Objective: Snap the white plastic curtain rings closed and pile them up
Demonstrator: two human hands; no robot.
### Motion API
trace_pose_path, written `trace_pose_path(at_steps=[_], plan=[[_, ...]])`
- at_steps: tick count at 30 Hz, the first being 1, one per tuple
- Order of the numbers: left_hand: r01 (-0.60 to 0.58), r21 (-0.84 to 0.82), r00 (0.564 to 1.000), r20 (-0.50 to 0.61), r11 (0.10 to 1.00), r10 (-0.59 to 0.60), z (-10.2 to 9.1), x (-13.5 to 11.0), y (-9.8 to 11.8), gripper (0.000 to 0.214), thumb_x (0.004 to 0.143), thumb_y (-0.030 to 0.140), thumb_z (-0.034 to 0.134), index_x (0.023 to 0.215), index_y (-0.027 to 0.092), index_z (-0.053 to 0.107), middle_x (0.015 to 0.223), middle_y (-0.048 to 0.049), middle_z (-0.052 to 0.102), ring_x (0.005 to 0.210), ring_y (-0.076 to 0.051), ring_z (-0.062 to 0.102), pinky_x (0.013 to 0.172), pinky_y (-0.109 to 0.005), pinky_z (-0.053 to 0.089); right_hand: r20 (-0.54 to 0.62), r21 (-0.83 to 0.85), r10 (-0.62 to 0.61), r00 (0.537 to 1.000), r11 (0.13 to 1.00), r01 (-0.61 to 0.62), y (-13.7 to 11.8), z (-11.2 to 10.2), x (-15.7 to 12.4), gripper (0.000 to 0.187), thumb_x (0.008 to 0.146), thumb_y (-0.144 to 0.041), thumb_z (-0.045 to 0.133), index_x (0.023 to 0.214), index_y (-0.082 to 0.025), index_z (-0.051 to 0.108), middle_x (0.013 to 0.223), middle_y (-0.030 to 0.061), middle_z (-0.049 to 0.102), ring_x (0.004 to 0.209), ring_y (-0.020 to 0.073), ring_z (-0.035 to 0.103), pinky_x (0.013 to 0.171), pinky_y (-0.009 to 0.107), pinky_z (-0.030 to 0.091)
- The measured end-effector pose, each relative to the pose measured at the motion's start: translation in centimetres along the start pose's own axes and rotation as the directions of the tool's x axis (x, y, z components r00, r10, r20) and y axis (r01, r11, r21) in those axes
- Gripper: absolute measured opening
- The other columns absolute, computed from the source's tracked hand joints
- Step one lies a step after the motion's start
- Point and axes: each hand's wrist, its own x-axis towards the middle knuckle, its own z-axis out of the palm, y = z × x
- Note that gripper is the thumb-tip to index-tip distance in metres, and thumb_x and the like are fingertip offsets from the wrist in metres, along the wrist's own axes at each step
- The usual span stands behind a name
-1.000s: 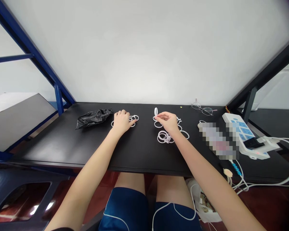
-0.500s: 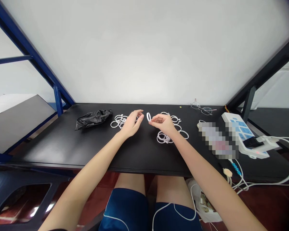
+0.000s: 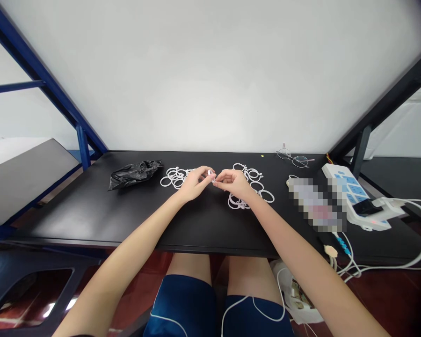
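A white curtain ring is held between my two hands above the middle of the black tabletop. My left hand has its thumb and fingers closed on the ring's left side. From the right, my right hand pinches its lower edge; the fingers cover part of it. Left of my left hand lies a cluster of similar white rings, partly hidden behind that hand. More white rings lie spread behind and under my right hand and wrist, several of them overlapping. Small tabs show on some rings.
A crumpled black plastic bag lies on the left of the tabletop. To the right are eyeglasses, a blurred-out phone and a white power strip with plugs and cables. Blue metal bars frame the left side.
My right hand has moved left with the ring, which was upright in its pinch. My left hand, open before, has moved slightly right and closed on the ring.
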Motion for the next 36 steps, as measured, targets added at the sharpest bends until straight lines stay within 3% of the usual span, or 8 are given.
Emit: trace_pose_path(at_steps=[14, 20, 28, 36], plan=[[0.075, -0.185, 0.997, 0.011, 0.98, -0.074, 0.2, 0.2, -1.3, 0.038, 0.088, 0.051, 0.055, 0.1, 0.015, 0.06, 0.09, -0.0063, 0.065, 0.083, -0.016, 0.062, 0.076, -0.028, 0.05, -0.029, 0.008, 0.032, 0.999, 0.999, -0.031, -0.2, 0.2, 0.0, 0.035, 0.062, -0.043, 0.081, 0.077, -0.016, 0.063, 0.074, 0.0032, 0.068, 0.051, 0.0087, 0.054, 0.047, 0.023, 0.047], [0.087, -0.267, 0.996, 0.009, 0.96, -0.087, 0.2, 0.4, -1.5, 0.039, 0.088, 0.05, 0.056, 0.101, 0.014, 0.061, 0.093, -0.0073, 0.065, 0.085, -0.016, 0.062, 0.076, -0.027, 0.05, 0.021, -0.006, 0.06, 0.998, 0.998, -0.06, -0.3, 0.2, -0.1, 0.034, 0.068, -0.044, 0.076, 0.081, -0.014, 0.068, 0.072, 0.0054, 0.068, 0.058, 0.0122, 0.058, 0.049, 0.024, 0.047], [0.104, -0.266, 0.995, 0.017, 0.958, -0.103, 0.0, 0.4, -1.2, 0.041, 0.089, 0.052, 0.053, 0.099, 0.014, 0.062, 0.091, -0.0063, 0.065, 0.085, -0.015, 0.061, 0.075, -0.027, 0.05, 0.043, -0.003, 0.036, 0.998, 0.999, -0.036, -0.1, 0.1, -0.1, 0.034, 0.071, -0.046, 0.074, 0.08, -0.014, 0.069, 0.073, 0.0063, 0.069, 0.06, 0.0132, 0.059, 0.052, 0.026, 0.048], [0.101, -0.233, 0.995, 0.032, 0.967, -0.096, -0.2, 0.2, -0.5, 0.044, 0.075, 0.043, 0.073, 0.106, 0.015, 0.06, 0.093, -0.0058, 0.064, 0.082, -0.015, 0.062, 0.069, -0.025, 0.05, 0.024, -0.013, 0.016, 1.0, 1.0, -0.016, -0.2, 0.0, -0.2, 0.036, 0.071, -0.048, 0.074, 0.082, -0.014, 0.071, 0.073, 0.0059, 0.069, 0.057, 0.0126, 0.058, 0.051, 0.026, 0.048]])
